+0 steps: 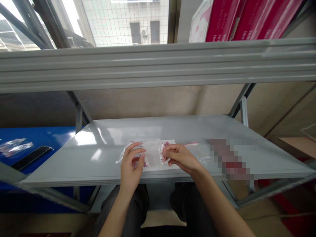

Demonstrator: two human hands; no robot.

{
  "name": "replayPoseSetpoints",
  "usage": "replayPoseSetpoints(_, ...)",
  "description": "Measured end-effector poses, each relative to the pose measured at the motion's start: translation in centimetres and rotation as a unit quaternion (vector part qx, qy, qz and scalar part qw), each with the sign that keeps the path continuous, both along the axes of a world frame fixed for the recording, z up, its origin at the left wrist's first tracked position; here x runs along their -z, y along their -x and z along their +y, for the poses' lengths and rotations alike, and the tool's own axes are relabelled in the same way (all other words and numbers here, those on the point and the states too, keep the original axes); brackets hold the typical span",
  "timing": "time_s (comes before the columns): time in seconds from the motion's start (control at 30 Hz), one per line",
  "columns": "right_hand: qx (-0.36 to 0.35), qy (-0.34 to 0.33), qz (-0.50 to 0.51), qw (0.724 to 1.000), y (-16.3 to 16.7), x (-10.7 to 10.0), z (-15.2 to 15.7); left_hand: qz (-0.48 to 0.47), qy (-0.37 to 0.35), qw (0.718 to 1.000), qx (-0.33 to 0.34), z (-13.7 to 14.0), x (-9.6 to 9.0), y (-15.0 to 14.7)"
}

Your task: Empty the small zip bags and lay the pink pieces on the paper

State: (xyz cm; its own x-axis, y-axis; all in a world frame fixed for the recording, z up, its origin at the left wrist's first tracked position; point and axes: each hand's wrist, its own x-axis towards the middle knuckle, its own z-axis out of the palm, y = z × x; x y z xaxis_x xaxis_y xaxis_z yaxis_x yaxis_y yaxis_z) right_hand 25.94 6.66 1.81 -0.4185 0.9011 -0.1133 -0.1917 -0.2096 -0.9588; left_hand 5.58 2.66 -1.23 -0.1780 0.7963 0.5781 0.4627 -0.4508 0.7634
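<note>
My right hand [181, 156] pinches the red-striped edge of a small clear zip bag [162, 157] above a white sheet [154, 148]. Dark pink bits show around that bag. Fingers curved and apart, my left hand [130, 161] is over the sheet's left end, with a gap between thumb and index finger. Beneath it lies a clear plastic bag [121, 157], partly covered by the hand, with small pink pieces showing by the thumb. Another clear zip bag [197, 152] with a red strip lies flat just right of my right hand.
All this rests on a grey shelf table [106, 131]. A thick grey beam [158, 64] crosses above it, with red boxes [237, 21] on top. On a blue surface [61, 133] at left lie a phone [32, 158] and plastic bags [17, 146]. A blurred patch covers the table's right side.
</note>
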Motion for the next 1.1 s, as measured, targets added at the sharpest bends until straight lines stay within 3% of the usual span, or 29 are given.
replayPoseSetpoints(0.1, 0.005, 0.005, 0.022, 1.000, 0.4, 0.0, -0.5, -0.009, -0.012, 1.000, -0.017, -0.5, -0.6, -0.7)
replayPoseSetpoints(0.27, -0.040, -0.036, -0.006, 0.999, 2.0, 0.3, -1.9, -0.049, 0.083, 0.983, 0.157, -2.1, -2.0, -2.3)
replayPoseSetpoints(0.33, -0.053, -0.038, -0.013, 0.998, 2.4, 0.3, -2.3, -0.056, 0.113, 0.973, 0.195, -2.4, -2.2, -2.7)
replayPoseSetpoints(0.53, -0.106, -0.026, -0.010, 0.994, 2.0, 0.4, -2.8, -0.078, 0.159, 0.960, 0.215, -2.6, -1.9, -2.6)
replayPoseSetpoints(0.7, -0.101, -0.036, 0.005, 0.994, 1.1, 0.3, -3.1, -0.022, 0.174, 0.952, 0.251, -2.9, -2.6, -2.7)
replayPoseSetpoints(0.87, -0.041, -0.118, -0.093, 0.988, 0.6, -0.7, -4.1, 0.089, 0.125, 0.974, 0.168, -3.5, -2.5, -3.3)
replayPoseSetpoints(1.1, 0.044, -0.254, -0.212, 0.942, 1.1, -1.6, -6.0, 0.158, 0.049, 0.984, 0.062, -4.2, -1.4, -4.1)
